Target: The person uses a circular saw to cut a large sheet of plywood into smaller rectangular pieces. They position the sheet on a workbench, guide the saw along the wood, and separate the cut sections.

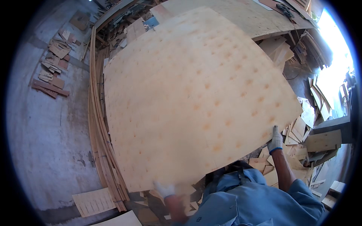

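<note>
A large pale plywood sheet (188, 101), dotted with brownish spots, spreads across the middle of the head view. My right hand (276, 141), in a white knit glove with a blue cuff, grips its near right edge. The thumb lies on the top face, and the other fingers are hidden beneath. At the near left edge is my left hand (164, 189), also in a white glove. Motion smears its fingers, so whether they are closed on the sheet cannot be made out.
Long thin wood strips (98, 132) run along the sheet's left side. A board-topped table (241, 19) carries a dark tool (285, 10) at the far right. Wood offcuts (301, 130) are heaped on the right; more scraps (56, 73) lie by the left wall.
</note>
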The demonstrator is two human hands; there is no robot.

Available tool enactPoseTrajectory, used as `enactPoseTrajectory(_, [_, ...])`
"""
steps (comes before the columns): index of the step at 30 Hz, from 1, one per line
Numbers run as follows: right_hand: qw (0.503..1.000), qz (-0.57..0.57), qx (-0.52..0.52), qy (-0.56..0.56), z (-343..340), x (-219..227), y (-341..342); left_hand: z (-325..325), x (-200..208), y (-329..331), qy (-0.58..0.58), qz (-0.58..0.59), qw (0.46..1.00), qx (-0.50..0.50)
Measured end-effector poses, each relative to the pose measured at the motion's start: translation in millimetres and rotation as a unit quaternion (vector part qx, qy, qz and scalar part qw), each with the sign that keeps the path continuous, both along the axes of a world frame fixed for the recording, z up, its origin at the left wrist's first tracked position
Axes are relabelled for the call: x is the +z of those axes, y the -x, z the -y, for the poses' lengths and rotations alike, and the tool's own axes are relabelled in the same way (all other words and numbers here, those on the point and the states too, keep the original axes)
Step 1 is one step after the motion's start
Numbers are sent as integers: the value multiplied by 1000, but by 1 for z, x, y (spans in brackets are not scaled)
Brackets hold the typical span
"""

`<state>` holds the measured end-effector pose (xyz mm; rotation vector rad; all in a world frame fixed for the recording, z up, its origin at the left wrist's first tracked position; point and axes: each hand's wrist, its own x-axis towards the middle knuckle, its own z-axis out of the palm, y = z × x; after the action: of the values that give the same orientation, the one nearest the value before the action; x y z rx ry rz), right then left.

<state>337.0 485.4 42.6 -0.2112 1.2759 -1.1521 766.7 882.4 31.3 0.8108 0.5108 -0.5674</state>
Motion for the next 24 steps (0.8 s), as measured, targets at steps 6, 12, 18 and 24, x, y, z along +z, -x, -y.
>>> enactPoseTrajectory(6, [988,-127,60,61,-65,-49,62,-83,-42,38,-342,234,904,-104])
enactPoseTrajectory(12, [994,-67,64,-60,-89,-55,104,-98,-11,69,-279,132,942,-132])
enactPoseTrajectory(18, [998,-24,61,-21,-89,-21,82,-93,-1,63,-118,39,992,-36])
enactPoseTrajectory(24, [998,19,37,-41,-87,-22,77,-83,13,58,-259,92,958,-80])
